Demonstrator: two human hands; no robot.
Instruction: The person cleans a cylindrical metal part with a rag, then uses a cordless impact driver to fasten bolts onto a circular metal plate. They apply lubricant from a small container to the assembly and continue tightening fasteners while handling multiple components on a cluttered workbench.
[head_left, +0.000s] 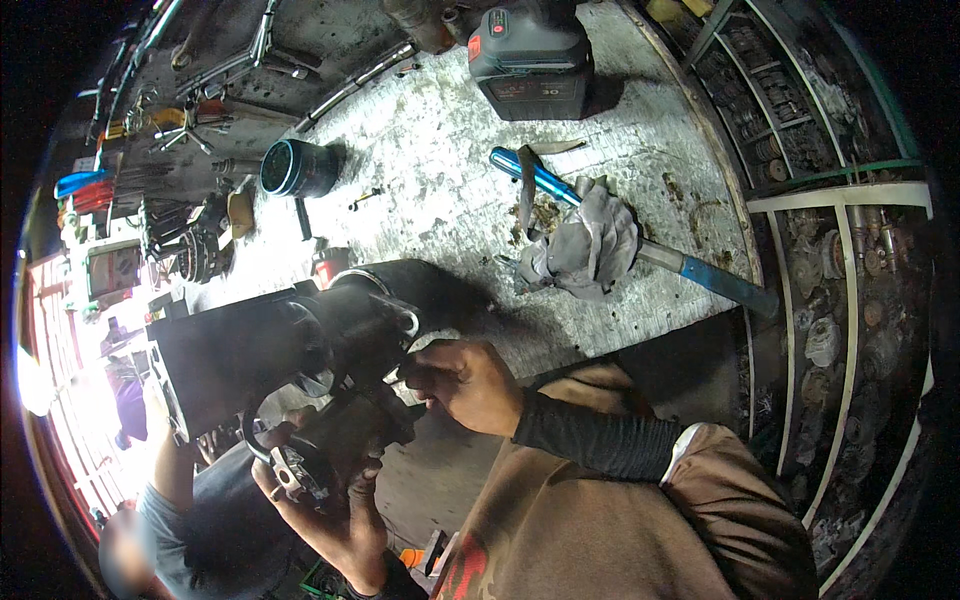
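Observation:
A bulky black cylindrical machine part lies along the near left edge of the bench, with a narrower dark section and a metal lug at its right end. Under it, my left hand cups a dark block-shaped fitting, its fingers wrapped round the lower side near a small bright metal clamp. My right hand is at the fitting's right side, fingers curled together against it. Whatever is between those fingertips is too dark to make out.
A grey rag lies on the worn bench over a blue-handled tool and beside a blue bar. A black battery pack and dark blue cup stand farther back. Another person's sleeve is at lower left.

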